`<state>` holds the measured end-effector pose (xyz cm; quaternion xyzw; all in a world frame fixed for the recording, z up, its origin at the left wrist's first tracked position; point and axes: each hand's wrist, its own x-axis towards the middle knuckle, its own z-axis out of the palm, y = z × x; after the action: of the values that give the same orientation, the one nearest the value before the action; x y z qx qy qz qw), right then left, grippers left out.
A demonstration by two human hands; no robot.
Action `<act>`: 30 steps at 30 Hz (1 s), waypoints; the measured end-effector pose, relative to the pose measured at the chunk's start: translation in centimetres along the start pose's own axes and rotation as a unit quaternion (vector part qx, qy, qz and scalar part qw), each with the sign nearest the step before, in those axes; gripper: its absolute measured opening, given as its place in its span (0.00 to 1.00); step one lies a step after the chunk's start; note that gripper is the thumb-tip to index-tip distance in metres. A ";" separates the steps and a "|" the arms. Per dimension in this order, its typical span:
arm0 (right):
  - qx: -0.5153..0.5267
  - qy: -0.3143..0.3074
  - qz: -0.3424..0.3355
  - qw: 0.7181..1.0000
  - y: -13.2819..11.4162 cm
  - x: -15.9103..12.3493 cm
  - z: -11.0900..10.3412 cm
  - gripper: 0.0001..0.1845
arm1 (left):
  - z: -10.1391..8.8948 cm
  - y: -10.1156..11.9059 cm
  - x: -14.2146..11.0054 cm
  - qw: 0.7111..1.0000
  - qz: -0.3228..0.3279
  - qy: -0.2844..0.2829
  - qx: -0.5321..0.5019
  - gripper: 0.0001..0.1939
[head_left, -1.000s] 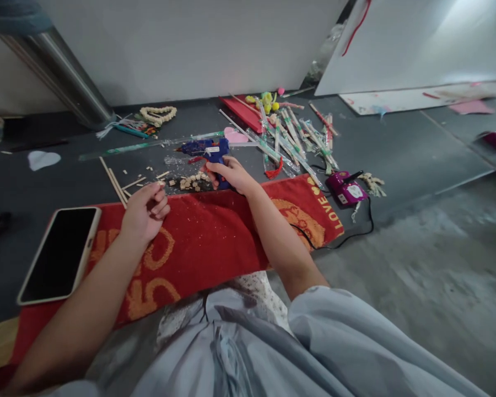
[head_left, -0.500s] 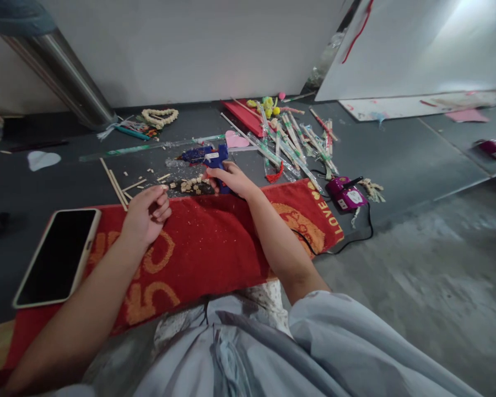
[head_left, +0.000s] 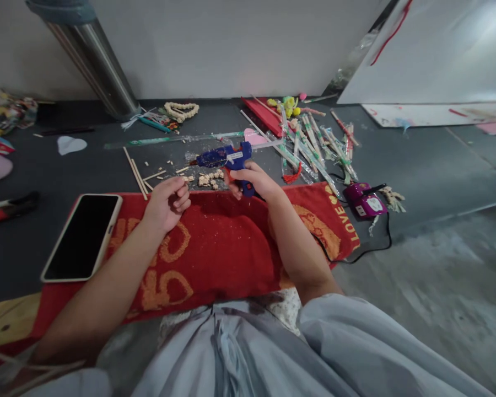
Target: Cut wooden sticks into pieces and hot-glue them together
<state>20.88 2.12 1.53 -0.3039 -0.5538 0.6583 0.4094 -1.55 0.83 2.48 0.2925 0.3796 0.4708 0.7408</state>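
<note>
Smooth plastic glue gun (head_left: pixel 215 157), rough cloth towel (head_left: pixel 223 242), shiny metal flask (head_left: pixel 104 69), matt wooden sticks (head_left: pixel 135 173), glossy phone screen (head_left: pixel 82 237)

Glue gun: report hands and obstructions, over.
Right hand grips glue gun, nozzle pointing left. Left hand pinches small wooden piece. Loose wooden bits between hands.

The deep-blue, pistol-shaped plastic glue gun (head_left: pixel 215 157) has a red-orange trigger (head_left: pixel 227 173) and a white label (head_left: pixel 235 156). The red, oblong cloth towel (head_left: pixel 227 237) carries large orange motifs, yellow LOVE lettering and yellow hearts. The small, blocky wooden bits (head_left: pixel 209 179) are pale tan. The black-screened rectangular phone (head_left: pixel 81 237) is edged in cream. The boxy purple plastic case (head_left: pixel 357 193) bears a white patch (head_left: pixel 374 204). The flat, smooth tabletop (head_left: pixel 417 165) is dark grey.
</note>
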 end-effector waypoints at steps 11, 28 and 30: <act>-0.039 -0.043 0.012 0.998 -0.9 -0.6 0.0 0.17 | 0.0 0.1 -0.2 1.000 0.001 -0.011 0.006 0.08; -0.076 -0.022 0.033 0.996 -1.4 -0.8 0.0 0.15 | 0.1 0.1 -0.1 1.000 0.001 -0.001 0.008 0.14; -0.080 -0.020 0.036 0.996 -1.4 -0.8 0.0 0.14 | 0.2 0.1 -0.2 1.000 0.004 0.003 0.012 0.13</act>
<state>21.52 1.47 2.88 -0.3422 -0.6018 0.6319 0.3485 -1.50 0.72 2.71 0.3019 0.3862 0.4701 0.7340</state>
